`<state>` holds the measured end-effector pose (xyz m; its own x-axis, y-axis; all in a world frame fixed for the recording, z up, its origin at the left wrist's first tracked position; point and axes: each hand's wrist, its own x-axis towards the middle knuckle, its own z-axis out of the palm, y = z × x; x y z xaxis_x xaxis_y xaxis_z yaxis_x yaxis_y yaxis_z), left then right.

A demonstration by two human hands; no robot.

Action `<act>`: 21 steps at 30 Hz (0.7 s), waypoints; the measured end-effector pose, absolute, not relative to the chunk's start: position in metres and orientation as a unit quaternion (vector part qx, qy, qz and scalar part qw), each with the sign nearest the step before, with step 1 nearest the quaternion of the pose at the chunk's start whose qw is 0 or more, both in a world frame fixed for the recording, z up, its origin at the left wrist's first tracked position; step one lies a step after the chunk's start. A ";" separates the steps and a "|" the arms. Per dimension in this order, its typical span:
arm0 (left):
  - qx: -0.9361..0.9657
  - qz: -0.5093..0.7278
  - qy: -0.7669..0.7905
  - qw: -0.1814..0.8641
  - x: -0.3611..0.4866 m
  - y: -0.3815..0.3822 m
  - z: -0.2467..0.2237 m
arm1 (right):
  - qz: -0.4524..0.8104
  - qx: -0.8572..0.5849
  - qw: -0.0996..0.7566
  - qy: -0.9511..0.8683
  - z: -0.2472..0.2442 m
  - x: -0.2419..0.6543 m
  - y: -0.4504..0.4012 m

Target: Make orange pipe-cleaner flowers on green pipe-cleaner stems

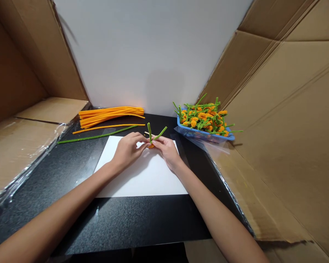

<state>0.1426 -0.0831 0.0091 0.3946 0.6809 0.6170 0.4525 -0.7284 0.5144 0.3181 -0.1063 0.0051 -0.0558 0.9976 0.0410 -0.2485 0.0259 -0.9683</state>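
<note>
Over a white sheet (142, 179), both hands meet at a small pipe-cleaner flower (151, 145) with an orange head and two green ends sticking up in a V. My left hand (130, 148) pinches it from the left, thumb and forefinger together. From the right, my right hand (166, 150) grips the same piece with its thumb on the orange part. A thin pale stick (147, 133) shows just behind the fingers; which hand holds it, I cannot tell. Most of the orange head is hidden by the fingertips.
Behind on the left lies a bundle of orange pipe cleaners (109, 115). One loose orange pipe cleaner (106, 128) and a long green one (98, 137) lie before it. A blue basket (205, 135) at back right holds several orange-and-green flowers. Cardboard walls (290, 128) flank the black table (142, 219).
</note>
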 end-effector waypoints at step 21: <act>0.717 0.440 0.478 0.255 0.157 -0.099 0.015 | 0.202 -0.485 0.571 -0.631 0.004 0.299 -0.119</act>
